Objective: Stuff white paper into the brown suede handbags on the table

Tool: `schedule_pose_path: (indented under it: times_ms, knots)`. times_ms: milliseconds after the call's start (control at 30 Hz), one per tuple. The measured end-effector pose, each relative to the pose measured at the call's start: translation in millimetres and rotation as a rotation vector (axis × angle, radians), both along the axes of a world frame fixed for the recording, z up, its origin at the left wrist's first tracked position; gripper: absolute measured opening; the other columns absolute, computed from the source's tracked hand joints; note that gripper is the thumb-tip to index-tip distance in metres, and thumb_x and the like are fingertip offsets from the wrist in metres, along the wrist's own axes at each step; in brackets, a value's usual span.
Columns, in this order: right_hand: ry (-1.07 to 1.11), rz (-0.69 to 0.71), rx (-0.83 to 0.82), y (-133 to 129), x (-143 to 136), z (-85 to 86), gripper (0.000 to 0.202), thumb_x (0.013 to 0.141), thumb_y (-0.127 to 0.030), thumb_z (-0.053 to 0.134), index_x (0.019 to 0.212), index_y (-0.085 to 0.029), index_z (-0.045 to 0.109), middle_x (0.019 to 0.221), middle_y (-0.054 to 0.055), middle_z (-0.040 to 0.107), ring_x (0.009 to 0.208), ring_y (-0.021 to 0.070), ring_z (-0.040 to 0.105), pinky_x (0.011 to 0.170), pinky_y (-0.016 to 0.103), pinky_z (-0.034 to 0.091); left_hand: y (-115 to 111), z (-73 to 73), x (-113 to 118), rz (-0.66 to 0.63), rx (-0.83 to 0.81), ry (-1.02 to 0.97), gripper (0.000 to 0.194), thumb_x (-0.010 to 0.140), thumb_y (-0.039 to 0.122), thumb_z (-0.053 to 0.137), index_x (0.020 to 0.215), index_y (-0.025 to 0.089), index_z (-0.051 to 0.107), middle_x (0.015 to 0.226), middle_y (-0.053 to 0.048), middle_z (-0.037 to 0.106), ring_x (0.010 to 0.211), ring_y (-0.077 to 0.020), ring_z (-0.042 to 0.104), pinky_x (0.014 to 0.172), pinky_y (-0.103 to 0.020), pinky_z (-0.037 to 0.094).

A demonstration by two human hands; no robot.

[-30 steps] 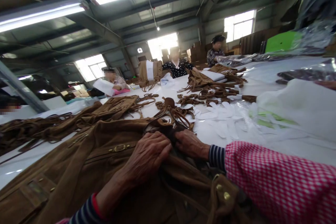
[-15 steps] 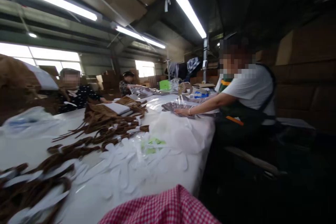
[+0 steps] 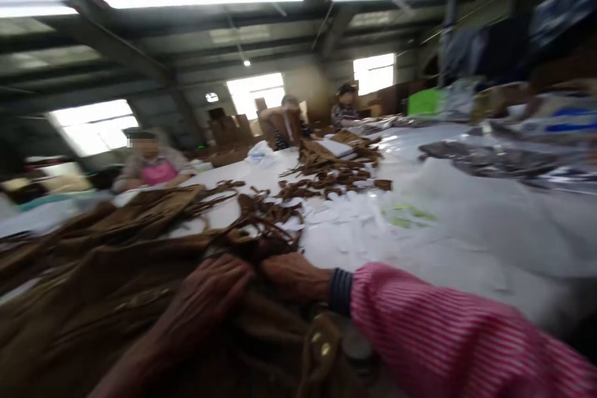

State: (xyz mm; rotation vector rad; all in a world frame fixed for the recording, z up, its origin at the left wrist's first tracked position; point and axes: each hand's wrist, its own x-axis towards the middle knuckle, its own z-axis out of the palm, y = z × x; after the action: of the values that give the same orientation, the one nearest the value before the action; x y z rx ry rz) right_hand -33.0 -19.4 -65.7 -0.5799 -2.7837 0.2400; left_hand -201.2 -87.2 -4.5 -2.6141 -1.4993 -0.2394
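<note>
A large brown cloth piece (image 3: 102, 286) that looks like a garment covers the lower left. It has shiny metal fittings and a flap with two round brass-coloured studs (image 3: 321, 343). My left hand (image 3: 219, 283) lies over its upper edge with fingers bent together onto the cloth. Close beside it, my right hand (image 3: 295, 275) is closed on the same edge, its fingertips hidden in dark folds. A pink checked sleeve (image 3: 420, 317) covers my right arm. Motion blurs both hands slightly.
Brown straps and white slips (image 3: 345, 217) lie scattered on the white table (image 3: 261, 177). Brown pieces (image 3: 326, 155) are piled farther back. Plastic-wrapped grey items (image 3: 485, 158) are at the right. A person in pink (image 3: 158, 168) sits at left; others sit at the far side.
The view has swung left and down. Both my hands and the large brown cloth have come into sight; the co-worker at right has left the frame, apart from perhaps a sliver at the edge.
</note>
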Motion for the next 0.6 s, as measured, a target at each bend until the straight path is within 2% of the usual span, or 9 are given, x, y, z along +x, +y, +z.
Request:
schedule_pose_path:
  times_ms: [33, 100, 267, 400, 500, 600]
  knots:
    - [0.015, 0.010, -0.081, -2, 6, -5.6, 0.010, 0.086, -0.016, 0.065, 0.093, -0.017, 0.058, 0.088, 0.006, 0.070, 0.071, 0.0157, 0.061, 0.058, 0.025, 0.039, -15, 7.9, -10, 0.022, -0.064, 0.019, 0.038, 0.108, 0.028, 0.031, 0.098, 0.021, 0.068, 0.105, -0.001, 0.071, 0.102, -0.0220, 0.064, 0.095, -0.040, 0.048]
    - [0.139, -0.013, -0.198, -6, 20, -17.2, 0.006, 0.090, -0.012, 0.053, 0.093, -0.018, 0.055, 0.082, 0.004, 0.067, 0.070, 0.0160, 0.058, 0.061, 0.026, 0.039, -29, 16.7, -16, 0.039, -0.103, 0.019, 0.038, 0.109, 0.031, 0.032, 0.097, 0.021, 0.066, 0.103, -0.002, 0.069, 0.104, -0.0204, 0.060, 0.096, -0.037, 0.044]
    - [0.364, -0.007, -0.287, -24, 35, -33.4, 0.010, 0.086, -0.011, 0.050, 0.083, -0.021, 0.049, 0.078, 0.001, 0.061, 0.068, 0.0149, 0.055, 0.063, 0.026, 0.037, -24, 14.9, -3, 0.024, -0.119, 0.034, 0.032, 0.108, 0.037, 0.040, 0.104, 0.025, 0.070, 0.104, -0.001, 0.066, 0.101, -0.0188, 0.052, 0.096, -0.037, 0.035]
    - [0.401, -0.021, -0.159, -30, 29, -34.7, 0.010, 0.087, -0.011, 0.050, 0.087, -0.020, 0.053, 0.080, 0.001, 0.062, 0.066, 0.0141, 0.056, 0.059, 0.025, 0.035, -26, 20.4, -1, 0.008, -0.178, 0.022, 0.028, 0.105, 0.043, 0.047, 0.115, 0.034, 0.071, 0.110, 0.000, 0.063, 0.104, -0.0196, 0.050, 0.097, -0.036, 0.033]
    - [0.363, -0.039, 0.005, -28, 25, -32.8, 0.007, 0.088, -0.013, 0.053, 0.089, -0.019, 0.056, 0.082, 0.002, 0.065, 0.066, 0.0143, 0.059, 0.056, 0.025, 0.034, -28, 24.2, -12, -0.044, -0.228, 0.049, 0.031, 0.101, 0.050, 0.054, 0.127, 0.039, 0.066, 0.118, 0.000, 0.063, 0.109, -0.0205, 0.051, 0.099, -0.035, 0.035]
    - [0.275, -0.066, 0.152, -23, 20, -31.4, 0.002, 0.091, -0.020, 0.059, 0.091, -0.018, 0.058, 0.080, 0.001, 0.066, 0.060, 0.0134, 0.057, 0.048, 0.026, 0.028, -24, 18.3, -27, -0.113, -0.147, 0.066, 0.040, 0.093, 0.054, 0.062, 0.131, 0.040, 0.064, 0.132, 0.002, 0.064, 0.119, -0.0231, 0.051, 0.104, -0.033, 0.036]
